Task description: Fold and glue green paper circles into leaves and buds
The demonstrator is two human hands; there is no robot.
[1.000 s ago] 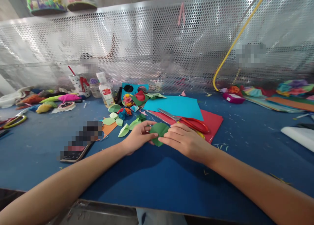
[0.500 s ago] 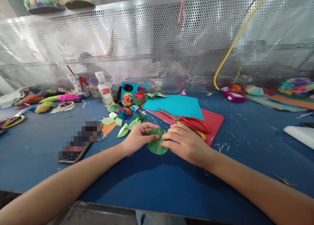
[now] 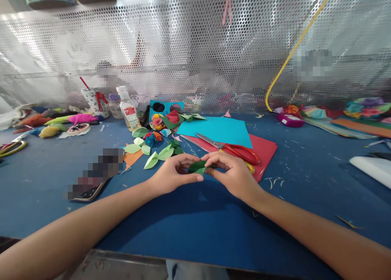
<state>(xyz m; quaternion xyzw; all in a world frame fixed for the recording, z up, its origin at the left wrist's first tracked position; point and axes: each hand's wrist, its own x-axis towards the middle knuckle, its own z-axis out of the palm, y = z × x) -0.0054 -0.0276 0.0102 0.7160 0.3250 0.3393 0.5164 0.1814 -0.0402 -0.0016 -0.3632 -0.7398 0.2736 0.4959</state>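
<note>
A small dark green paper piece (image 3: 197,166), folded over, is held just above the blue table (image 3: 195,223) between both hands. My left hand (image 3: 171,175) pinches its left side with thumb and fingers. My right hand (image 3: 233,173) pinches its right side. Red-handled scissors (image 3: 235,150) lie just beyond my right hand on a red paper sheet (image 3: 265,149), with a cyan sheet (image 3: 218,131) behind them.
Light green folded paper leaves (image 3: 155,155) and small paper flowers (image 3: 155,123) lie beyond my left hand. A phone (image 3: 90,186) rests at the left, a glue bottle (image 3: 128,109) and cup (image 3: 93,100) farther back. Coloured paper stacks (image 3: 357,125) sit at the right before a perforated metal screen (image 3: 195,47).
The green paper circle lay flat on the table under my fingers. It is now folded and lifted slightly, pinched between both hands.
</note>
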